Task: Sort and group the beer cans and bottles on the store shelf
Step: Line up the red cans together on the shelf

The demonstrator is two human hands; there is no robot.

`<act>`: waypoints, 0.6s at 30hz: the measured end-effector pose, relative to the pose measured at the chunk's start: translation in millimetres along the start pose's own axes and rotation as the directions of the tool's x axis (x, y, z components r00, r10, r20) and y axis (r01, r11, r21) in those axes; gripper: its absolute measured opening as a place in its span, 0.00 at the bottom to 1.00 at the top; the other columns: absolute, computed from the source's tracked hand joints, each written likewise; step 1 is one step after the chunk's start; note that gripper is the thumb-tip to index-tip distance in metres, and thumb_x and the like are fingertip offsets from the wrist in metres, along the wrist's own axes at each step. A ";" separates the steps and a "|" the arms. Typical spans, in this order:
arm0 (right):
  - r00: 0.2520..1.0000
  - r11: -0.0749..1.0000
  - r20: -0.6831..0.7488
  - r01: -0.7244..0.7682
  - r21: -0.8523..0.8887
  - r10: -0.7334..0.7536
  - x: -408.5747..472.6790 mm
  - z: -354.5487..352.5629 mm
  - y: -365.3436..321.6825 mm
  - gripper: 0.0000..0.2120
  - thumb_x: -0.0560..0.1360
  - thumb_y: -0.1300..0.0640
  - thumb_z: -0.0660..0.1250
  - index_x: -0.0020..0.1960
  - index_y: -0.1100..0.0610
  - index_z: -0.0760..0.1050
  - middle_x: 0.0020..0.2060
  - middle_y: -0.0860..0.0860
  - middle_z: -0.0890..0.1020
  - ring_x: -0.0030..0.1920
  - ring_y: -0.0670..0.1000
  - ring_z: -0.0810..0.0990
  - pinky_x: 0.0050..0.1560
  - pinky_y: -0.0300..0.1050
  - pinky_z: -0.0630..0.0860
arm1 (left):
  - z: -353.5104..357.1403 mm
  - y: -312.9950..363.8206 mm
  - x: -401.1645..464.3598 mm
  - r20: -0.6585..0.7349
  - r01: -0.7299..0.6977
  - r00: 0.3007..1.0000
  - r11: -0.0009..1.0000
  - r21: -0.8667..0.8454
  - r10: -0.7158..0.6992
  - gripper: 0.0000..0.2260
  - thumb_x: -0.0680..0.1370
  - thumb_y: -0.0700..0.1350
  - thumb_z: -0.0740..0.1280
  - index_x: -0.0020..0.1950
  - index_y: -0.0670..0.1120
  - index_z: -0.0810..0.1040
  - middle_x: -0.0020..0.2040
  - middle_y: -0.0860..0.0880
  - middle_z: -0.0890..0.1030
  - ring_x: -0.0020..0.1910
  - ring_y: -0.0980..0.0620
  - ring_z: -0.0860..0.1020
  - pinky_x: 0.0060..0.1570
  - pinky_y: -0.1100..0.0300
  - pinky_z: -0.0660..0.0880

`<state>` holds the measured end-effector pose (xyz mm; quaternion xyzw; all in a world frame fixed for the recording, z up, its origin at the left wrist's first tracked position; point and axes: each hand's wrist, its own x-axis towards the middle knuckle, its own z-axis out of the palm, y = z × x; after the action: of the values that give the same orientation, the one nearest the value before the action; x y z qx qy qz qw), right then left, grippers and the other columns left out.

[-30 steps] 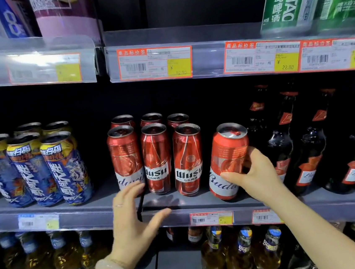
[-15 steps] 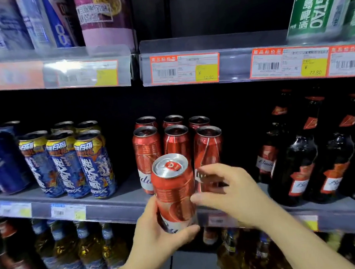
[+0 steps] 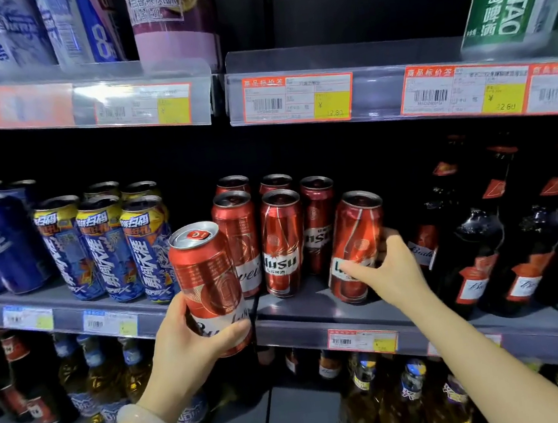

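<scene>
Grey store shelving [image 3: 315, 307], dark back panel [image 3: 352, 3]

The left hand [image 3: 185, 352] grips a red Budweiser can [image 3: 210, 287] held in front of the grey shelf [image 3: 315, 307], left of the standing Wusu cans [image 3: 282, 242], while the right hand [image 3: 393, 268] grips a tilted Wusu can [image 3: 357, 244] beside dark bottles [image 3: 474, 246].

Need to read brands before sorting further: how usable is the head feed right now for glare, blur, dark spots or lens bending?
Head view: the price tag strip is washed by glare and soft; the dark bottles sink into shadow; shelf edges bow from the wide lens. The can in the left hand and the can gripped by the right hand read reasonably sharp.
</scene>
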<state>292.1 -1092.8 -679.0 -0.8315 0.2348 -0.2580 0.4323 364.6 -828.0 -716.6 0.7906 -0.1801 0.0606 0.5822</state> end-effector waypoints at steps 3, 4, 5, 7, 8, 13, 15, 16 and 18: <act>1.000 0.999 -0.007 -0.030 0.019 0.030 1.1 -10.9 2.5 0.22 0.67 0.54 0.76 0.53 0.56 0.67 0.40 0.42 0.74 0.42 0.44 0.74 0.40 0.38 0.70 | 1.4 2.2 3.6 -0.001 0.000 1.000 1.000 -0.002 0.000 0.23 0.61 0.44 0.80 0.52 0.50 0.74 0.45 0.57 0.80 0.41 0.71 0.77 0.37 0.73 0.69; 0.999 0.999 -0.002 -0.032 0.019 0.032 1.4 -12.1 2.4 0.23 0.67 0.54 0.76 0.55 0.56 0.68 0.41 0.42 0.74 0.43 0.45 0.75 0.42 0.39 0.70 | 2.3 3.1 4.8 0.002 -0.001 1.000 1.000 -0.001 0.001 0.24 0.62 0.43 0.80 0.53 0.49 0.74 0.45 0.57 0.80 0.41 0.71 0.76 0.37 0.73 0.69; 0.999 0.999 0.008 -0.036 0.015 0.036 1.5 -12.3 2.0 0.26 0.67 0.54 0.76 0.58 0.57 0.67 0.43 0.43 0.75 0.45 0.46 0.75 0.45 0.40 0.70 | 2.9 4.1 5.6 0.004 0.002 1.000 1.000 0.001 -0.002 0.24 0.62 0.43 0.80 0.53 0.48 0.74 0.46 0.57 0.80 0.40 0.71 0.76 0.37 0.73 0.69; 0.998 0.998 0.028 -0.058 0.025 0.058 -1.4 -8.5 2.0 0.36 0.65 0.52 0.77 0.66 0.58 0.62 0.51 0.46 0.74 0.53 0.49 0.75 0.50 0.43 0.70 | 3.2 4.7 6.6 0.009 0.009 1.000 1.000 -0.005 -0.009 0.24 0.62 0.43 0.79 0.53 0.48 0.73 0.46 0.57 0.80 0.40 0.71 0.76 0.36 0.73 0.69; 0.998 0.998 0.001 -0.055 0.030 0.055 -5.1 -5.1 2.3 0.42 0.63 0.52 0.78 0.69 0.57 0.60 0.55 0.48 0.73 0.57 0.51 0.74 0.54 0.44 0.70 | 3.3 4.6 7.1 0.012 0.010 1.000 1.000 -0.008 -0.010 0.24 0.62 0.43 0.79 0.53 0.48 0.73 0.46 0.57 0.80 0.40 0.72 0.76 0.36 0.73 0.69; 0.806 0.871 -0.333 0.471 -0.140 -0.490 -25.3 6.9 -47.8 0.36 0.66 0.46 0.75 0.67 0.59 0.68 0.63 0.53 0.71 0.66 0.51 0.66 0.66 0.44 0.61 | 1.9 4.7 12.0 0.021 0.010 1.000 1.000 -0.007 -0.010 0.24 0.61 0.43 0.80 0.52 0.50 0.73 0.46 0.55 0.81 0.42 0.68 0.78 0.38 0.71 0.72; 0.775 0.765 -0.143 0.544 -0.344 -0.615 -10.0 10.9 -79.7 0.30 0.67 0.40 0.70 0.62 0.58 0.73 0.58 0.53 0.76 0.63 0.54 0.70 0.65 0.49 0.62 | 1.7 6.5 13.1 0.027 0.007 1.000 1.000 -0.001 -0.007 0.24 0.61 0.43 0.80 0.53 0.49 0.73 0.46 0.55 0.80 0.42 0.68 0.78 0.36 0.73 0.72; 0.820 0.739 0.000 0.517 -0.433 -0.573 0.8 13.7 -95.3 0.32 0.67 0.38 0.69 0.64 0.56 0.73 0.61 0.53 0.76 0.64 0.56 0.70 0.67 0.51 0.60 | 1.7 7.7 13.3 0.032 0.006 0.999 1.000 -0.001 -0.006 0.25 0.62 0.43 0.80 0.54 0.48 0.73 0.46 0.55 0.80 0.42 0.69 0.77 0.36 0.74 0.72; 0.886 0.661 0.226 0.455 -0.597 -0.405 21.9 21.4 -119.3 0.38 0.67 0.33 0.66 0.69 0.53 0.66 0.66 0.54 0.72 0.68 0.57 0.66 0.69 0.53 0.57 | 1.3 8.5 13.5 0.041 0.003 0.999 1.000 -0.012 -0.002 0.25 0.62 0.42 0.80 0.54 0.47 0.73 0.47 0.55 0.80 0.42 0.70 0.77 0.36 0.77 0.71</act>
<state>342.2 -1031.9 -584.4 -0.9679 0.0887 -0.2271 0.0609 374.0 -834.3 -705.2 0.7882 -0.1915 0.0425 0.5833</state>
